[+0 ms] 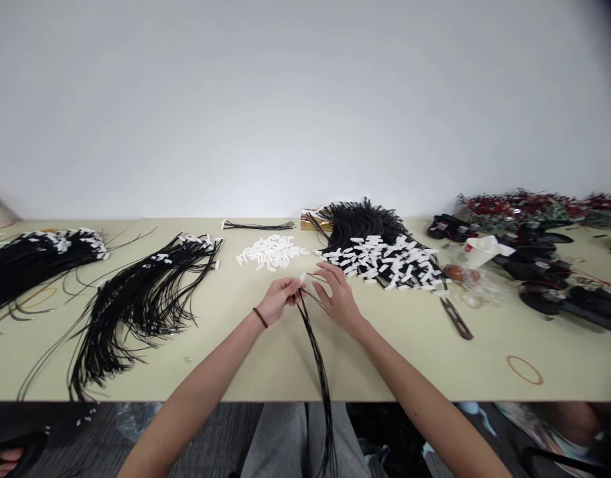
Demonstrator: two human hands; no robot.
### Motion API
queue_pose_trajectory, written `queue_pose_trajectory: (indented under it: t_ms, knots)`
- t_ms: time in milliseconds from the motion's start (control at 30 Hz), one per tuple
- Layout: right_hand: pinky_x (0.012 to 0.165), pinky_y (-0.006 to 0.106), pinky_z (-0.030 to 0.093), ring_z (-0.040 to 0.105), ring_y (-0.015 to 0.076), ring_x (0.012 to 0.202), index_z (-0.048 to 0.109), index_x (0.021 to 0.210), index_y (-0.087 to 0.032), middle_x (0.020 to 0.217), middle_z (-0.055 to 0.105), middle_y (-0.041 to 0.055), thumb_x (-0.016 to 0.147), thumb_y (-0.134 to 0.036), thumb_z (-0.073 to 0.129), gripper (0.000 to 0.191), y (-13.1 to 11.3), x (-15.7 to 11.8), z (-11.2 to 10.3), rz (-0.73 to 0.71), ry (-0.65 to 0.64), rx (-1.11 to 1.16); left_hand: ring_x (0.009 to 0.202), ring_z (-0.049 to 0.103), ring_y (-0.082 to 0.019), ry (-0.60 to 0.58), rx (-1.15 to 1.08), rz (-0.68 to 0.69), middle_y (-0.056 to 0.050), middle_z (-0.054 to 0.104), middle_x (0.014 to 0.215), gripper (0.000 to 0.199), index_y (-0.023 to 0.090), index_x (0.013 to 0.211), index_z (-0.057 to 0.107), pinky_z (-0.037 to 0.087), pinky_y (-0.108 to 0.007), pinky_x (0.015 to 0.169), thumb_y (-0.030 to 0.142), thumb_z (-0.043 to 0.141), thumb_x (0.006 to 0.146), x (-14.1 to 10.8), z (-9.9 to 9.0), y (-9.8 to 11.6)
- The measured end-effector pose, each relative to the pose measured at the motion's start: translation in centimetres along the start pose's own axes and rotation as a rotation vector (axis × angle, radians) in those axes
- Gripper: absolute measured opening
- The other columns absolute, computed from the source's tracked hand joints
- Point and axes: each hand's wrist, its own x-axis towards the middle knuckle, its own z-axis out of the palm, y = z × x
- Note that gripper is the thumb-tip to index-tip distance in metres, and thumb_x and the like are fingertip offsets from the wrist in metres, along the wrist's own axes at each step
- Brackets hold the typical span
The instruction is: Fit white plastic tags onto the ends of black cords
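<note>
My left hand [282, 292] is closed in a pinch on a small white plug connector [303, 279] near the middle of the table. From the connector a bundle of thin black wires [316, 352] hangs down over the table's front edge between my knees. My right hand [339, 297] is just to the right, its fingers curled around one or two loose black wires [315, 296] that bow out from the connector. A gap shows between its thumb and index finger. Behind my hands lies a pile of loose white connector housings [270, 252].
Black wire bundles with white connectors [136, 299] lie at left; another heap [370, 232] stands back right. Further right are thread snips [455, 318], a rubber band [524, 370], a paper cup [479, 251], black parts [549, 292] and red-black wires [519, 207]. A wall rises behind.
</note>
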Motion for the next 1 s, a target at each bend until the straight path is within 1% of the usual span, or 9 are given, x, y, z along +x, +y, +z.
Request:
queue_pose_trajectory:
  t_ms: [67,167,233,300,500,767,867,1000]
  knots:
    - [0.093,0.042,0.042,0.045,0.0217,0.111,0.052,0.105,-0.021,0.115,0.052,0.0105,0.082,-0.018,0.051,0.023,-0.1,0.0,-0.1,-0.097,-0.006,-0.063,0.046,0.044,-0.006,0.033,-0.07,-0.014,-0.003,0.06,0.062,0.036,0.01,0.072,0.062,0.024,-0.02,0.043,0.045,0.068,0.063,0.0,0.0,0.1]
    - [0.09,0.042,0.043,0.046,0.0221,0.11,0.057,0.101,-0.024,0.111,0.056,0.0066,0.079,-0.013,0.055,0.025,-0.4,-0.1,-0.3,-0.276,-0.044,-0.131,0.046,0.044,-0.005,0.044,-0.161,-0.025,-0.001,0.056,0.058,0.035,0.011,0.071,0.062,0.023,-0.02,0.042,0.043,0.071,0.061,0.0,0.0,0.2]
    - [0.088,0.04,0.044,0.047,0.0214,0.107,0.059,0.1,-0.024,0.109,0.058,0.0056,0.077,-0.01,0.056,0.027,-0.5,-0.1,-0.2,-0.347,-0.05,-0.158,0.046,0.043,-0.005,0.039,-0.202,-0.03,0.001,0.053,0.055,0.034,0.011,0.069,0.062,0.023,-0.02,0.042,0.041,0.073,0.059,0.0,0.1,0.3]
    - [0.086,0.038,0.045,0.048,0.0201,0.105,0.059,0.1,-0.023,0.106,0.06,0.0052,0.077,-0.01,0.056,0.026,-0.5,-0.1,0.1,-0.378,-0.033,-0.172,0.045,0.043,-0.005,0.026,-0.231,-0.038,0.002,0.051,0.053,0.033,0.011,0.066,0.061,0.024,-0.019,0.043,0.04,0.074,0.058,-0.1,0.2,0.3]
    - [0.08,0.034,0.046,0.052,0.0176,0.096,0.061,0.094,-0.022,0.097,0.064,0.0041,0.078,-0.011,0.058,0.02,-0.4,-0.3,0.9,-0.412,0.037,-0.2,0.047,0.045,-0.005,-0.011,-0.282,-0.068,0.002,0.05,0.053,0.028,0.011,0.066,0.061,0.028,-0.019,0.044,0.035,0.074,0.06,0.0,0.2,-0.1]
    - [0.077,0.035,0.047,0.054,0.0181,0.091,0.06,0.098,-0.021,0.095,0.065,0.0048,0.077,-0.01,0.059,0.024,-0.2,-0.5,1.1,-0.42,0.053,-0.172,0.047,0.045,-0.005,-0.032,-0.292,-0.058,0.002,0.051,0.054,0.026,0.011,0.068,0.062,0.03,-0.019,0.045,0.035,0.072,0.063,0.0,0.2,-0.1]
    - [0.077,0.035,0.048,0.055,0.0179,0.091,0.061,0.099,-0.022,0.094,0.065,0.005,0.078,-0.011,0.058,0.024,-0.1,-0.7,1.4,-0.368,0.056,-0.119,0.046,0.045,-0.005,-0.028,-0.295,-0.063,0.001,0.052,0.054,0.027,0.011,0.069,0.063,0.03,-0.019,0.045,0.035,0.072,0.063,-0.1,0.3,0.0]
    - [0.078,0.035,0.05,0.056,0.0166,0.09,0.062,0.096,-0.023,0.092,0.066,0.0039,0.079,-0.01,0.055,0.023,-0.5,-0.5,1.5,-0.246,0.076,0.042,0.046,0.044,-0.005,-0.021,-0.302,-0.061,0.002,0.052,0.055,0.028,0.011,0.071,0.064,0.032,-0.019,0.046,0.036,0.073,0.062,-0.1,0.3,0.0]
